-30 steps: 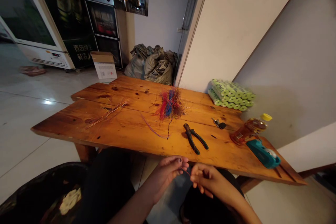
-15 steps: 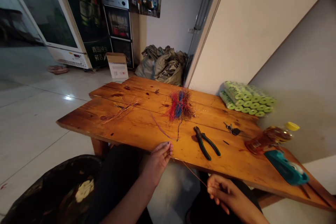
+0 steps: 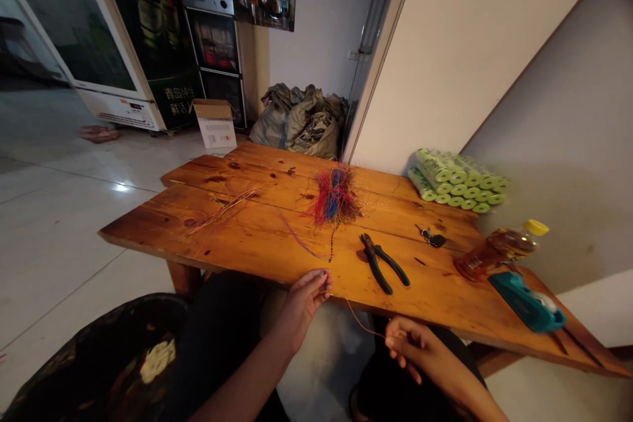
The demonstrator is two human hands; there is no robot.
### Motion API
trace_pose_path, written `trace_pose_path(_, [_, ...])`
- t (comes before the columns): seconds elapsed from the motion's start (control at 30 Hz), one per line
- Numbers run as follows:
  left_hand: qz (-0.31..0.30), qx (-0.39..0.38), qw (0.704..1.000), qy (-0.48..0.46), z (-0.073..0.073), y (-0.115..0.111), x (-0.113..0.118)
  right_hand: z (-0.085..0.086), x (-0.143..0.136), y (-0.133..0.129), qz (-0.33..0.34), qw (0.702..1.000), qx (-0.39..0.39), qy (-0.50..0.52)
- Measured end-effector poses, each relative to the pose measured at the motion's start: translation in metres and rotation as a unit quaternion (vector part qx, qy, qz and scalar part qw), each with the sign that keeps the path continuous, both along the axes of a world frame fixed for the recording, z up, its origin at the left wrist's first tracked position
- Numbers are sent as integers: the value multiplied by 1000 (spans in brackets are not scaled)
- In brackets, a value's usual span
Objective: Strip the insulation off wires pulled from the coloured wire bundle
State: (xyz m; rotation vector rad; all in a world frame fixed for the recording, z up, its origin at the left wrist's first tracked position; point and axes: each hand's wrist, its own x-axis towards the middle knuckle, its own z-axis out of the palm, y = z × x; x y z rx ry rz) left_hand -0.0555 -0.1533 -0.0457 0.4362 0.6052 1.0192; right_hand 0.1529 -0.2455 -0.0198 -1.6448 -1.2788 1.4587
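a black-lined bin (image 3: 163, 300) stands on the floor at lower left, with a pale crumpled piece (image 3: 158, 361) inside among darker scraps too dim to name. on the tabletop (image 3: 277, 264), toward its right end, a clear bottle (image 3: 494, 252) with a yellow cap holds amber liquid, and just beside it a teal tape dispenser (image 3: 527, 303) carries a roll of tape. beyond the far edge, a cardboard box (image 3: 217, 125) stands on the floor near bulging sacks (image 3: 306, 122); their contents are hidden. a thin reddish wire (image 3: 360, 324) curves through the air by the near edge, one end in the right hand (image 3: 408, 343), whose grip is pinched on it below the tabletop's edge. the left hand (image 3: 310, 293) is close to that edge, grip drawn together at thumb and fingertips; i cannot tell whether the wire reaches it. the pliers (image 3: 383, 264) lie near the edge, handles spread toward the person, with a tangled red and blue wire bundle (image 3: 336, 196) farther back and loose wire strands (image 3: 225, 210) to the left. bare wood lies between the strands and the bundle, crossed only partly by a purplish strand (image 3: 299, 239), and between the pliers and the bottle, apart from a small dark sliver (image 3: 419, 262).
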Motion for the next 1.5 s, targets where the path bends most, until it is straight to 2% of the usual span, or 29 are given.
trace_pose_path(0.17, [-59,36,998,6,1,-7,4,-2,5,0,-1,1000,2,-1])
trace_pose_path(0.27, [-85,55,994,40,1,-8,5,-5,8,3,3,1000,8,-8])
trace_pose_path(0.37, [-45,83,990,106,1,-3,4,-8,15,13,-2,998,45,-43])
trace_pose_path(0.43, [6,102,985,140,0,2,2,-12,20,28,-30,987,103,-119])
trace_pose_path(0.5, [50,107,980,162,0,8,-1,-17,23,47,-65,949,179,-250])
trace_pose_path(0.6, [90,99,975,179,-1,15,-6,-27,19,75,-55,841,262,-470])
trace_pose_path(0.67, [103,95,973,182,-2,18,-9,-33,15,88,-34,777,264,-570])
trace_pose_path(0.73, [107,94,973,182,-3,21,-12,-38,13,95,-33,741,243,-625])
trace_pose_path(0.83, [113,95,972,184,-5,23,-13,-39,19,101,-51,718,220,-659])
trace_pose_path(0.93, [115,93,972,181,-8,26,-13,-30,29,106,-56,716,185,-671])
trace_pose_path(1.07, [112,87,976,165,-11,30,-12,-14,35,115,-23,712,132,-689])
trace_pose_path(1.27, [131,101,971,173,-7,32,-13,3,50,122,5,714,135,-686])
trace_pose_path(1.37, [151,124,957,215,-3,31,-13,17,69,119,-30,719,160,-676])
trace_pose_path(1.43, [157,133,950,235,-2,30,-12,28,78,111,-103,747,186,-629])
trace_pose_path(1.5, [155,139,947,243,-2,30,-12,39,74,96,-204,815,187,-508])
